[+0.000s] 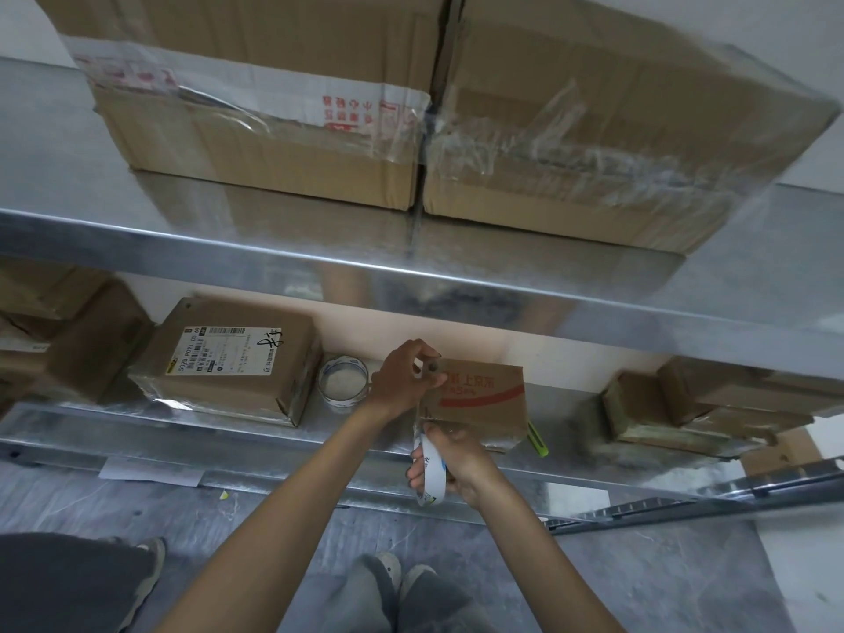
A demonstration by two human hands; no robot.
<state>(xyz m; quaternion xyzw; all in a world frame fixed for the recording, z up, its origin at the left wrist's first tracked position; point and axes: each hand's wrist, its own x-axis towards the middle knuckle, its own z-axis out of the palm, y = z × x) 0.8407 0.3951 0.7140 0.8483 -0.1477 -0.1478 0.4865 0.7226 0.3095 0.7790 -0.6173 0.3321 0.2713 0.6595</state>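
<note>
We're mid-taping: left hand (402,376) pinches the top corner of the small box (484,399) on the lower shelf (228,431), and right hand (456,463) is wrapped round the tape roll (431,472) just below. Next, probably pull taut and press it down.

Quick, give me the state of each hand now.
Left hand: pinches a small dark thing at the box corner; what it is cannot be told.
Right hand: grips the tape roll.

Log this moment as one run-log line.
phase: taping | left hand: grips small box top corner | right hand: holds tape roll, strip running up box edge | spare roll: on shelf beside box
</note>
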